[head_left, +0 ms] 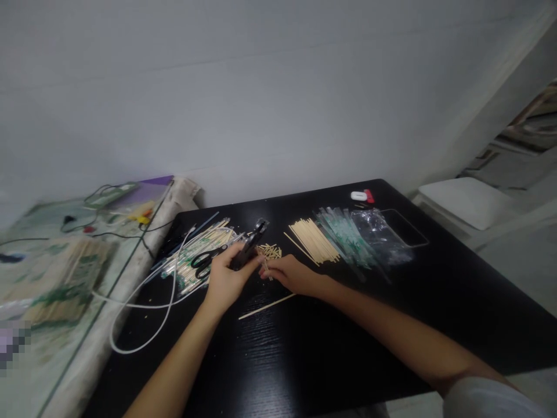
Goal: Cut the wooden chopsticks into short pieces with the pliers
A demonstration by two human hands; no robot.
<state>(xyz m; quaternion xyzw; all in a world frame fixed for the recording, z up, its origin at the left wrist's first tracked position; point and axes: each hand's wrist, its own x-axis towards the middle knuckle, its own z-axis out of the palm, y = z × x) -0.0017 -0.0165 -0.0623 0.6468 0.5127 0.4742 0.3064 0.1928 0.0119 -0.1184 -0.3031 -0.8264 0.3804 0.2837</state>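
Observation:
My left hand (226,277) is closed round a black cutting tool (250,244) whose jaws point up and away from me. My right hand (290,274) pinches a thin wooden stick (266,268) just right of the tool, close to its handles. Behind both hands lies a small heap of short cut stick pieces (270,251). One long wooden stick (266,306) rests flat on the black table (348,348) just in front of my hands.
Left of my hands lie black scissors (204,261), wrapped sticks (191,264) and a white cable (143,313). To the right are bare sticks (314,241), green-printed wrappers (343,235) and clear plastic (379,232). A white and red item (362,196) sits at the far edge.

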